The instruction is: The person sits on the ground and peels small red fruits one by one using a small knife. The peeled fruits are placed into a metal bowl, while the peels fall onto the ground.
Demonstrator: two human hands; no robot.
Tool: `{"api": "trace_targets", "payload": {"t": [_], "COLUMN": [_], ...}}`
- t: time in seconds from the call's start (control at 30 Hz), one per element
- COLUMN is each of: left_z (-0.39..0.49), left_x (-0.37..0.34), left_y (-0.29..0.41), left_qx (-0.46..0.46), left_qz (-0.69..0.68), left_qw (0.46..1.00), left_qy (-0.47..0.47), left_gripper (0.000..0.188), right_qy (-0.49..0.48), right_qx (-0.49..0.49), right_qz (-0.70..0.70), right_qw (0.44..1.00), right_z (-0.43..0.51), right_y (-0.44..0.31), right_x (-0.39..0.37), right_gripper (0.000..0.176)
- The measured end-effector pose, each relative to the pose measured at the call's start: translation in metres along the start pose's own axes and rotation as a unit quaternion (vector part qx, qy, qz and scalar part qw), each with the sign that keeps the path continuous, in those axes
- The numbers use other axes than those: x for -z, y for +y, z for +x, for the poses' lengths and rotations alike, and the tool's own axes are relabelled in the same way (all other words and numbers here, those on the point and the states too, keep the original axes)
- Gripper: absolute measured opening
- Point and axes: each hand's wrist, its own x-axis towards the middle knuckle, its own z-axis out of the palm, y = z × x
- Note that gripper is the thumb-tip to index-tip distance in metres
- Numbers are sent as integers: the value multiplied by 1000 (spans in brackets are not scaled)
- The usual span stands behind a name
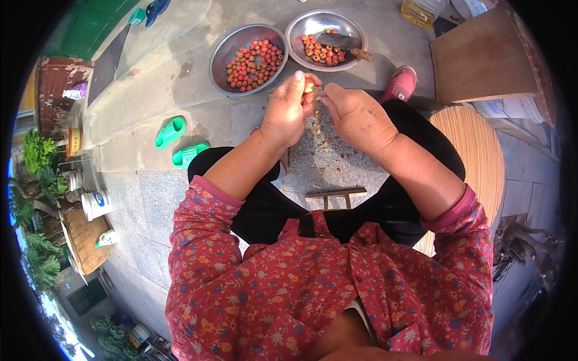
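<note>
My left hand (283,113) pinches a small red fruit (309,86), likely a hawthorn, whose yellow flesh shows on one side. Held in the fingertips of my right hand (361,118) is a small tool (319,91) that meets the fruit; my fingers hide most of it, so its kind is unclear. Beyond my left hand stands a steel bowl (220,67) of red fruits. A second steel bowl (295,27) to its right holds fruits, several with yellow openings. Across that bowl lies a broad-bladed knife (336,41), its wooden handle over the rim.
Fruit scraps (318,131) litter the paving below my hands. Green slippers (171,132) lie to the left. A small wooden frame (336,194) is between my legs. At right are a round ribbed-top surface (474,153) and a wooden panel (483,56); a jug of yellow liquid (420,13) stands behind.
</note>
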Motion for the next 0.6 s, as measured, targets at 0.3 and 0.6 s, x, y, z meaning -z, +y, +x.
{"api": "trace_targets", "payload": {"t": [0.3, 0.6], "left_z": [1, 2], "left_x": [1, 5], "left_y": [3, 6], "left_qx": [-15, -32], "left_qz": [-23, -14], "left_qw": [999, 999], "left_qy": [-16, -9], "left_gripper": [44, 39], "right_qy": [-8, -42], "right_qx": [5, -57], "right_qz": [-14, 110], "right_qw": [1000, 991], "right_z": [0, 6], "right_y": [-2, 5], "right_x": [5, 6], "right_gripper": [14, 18]}}
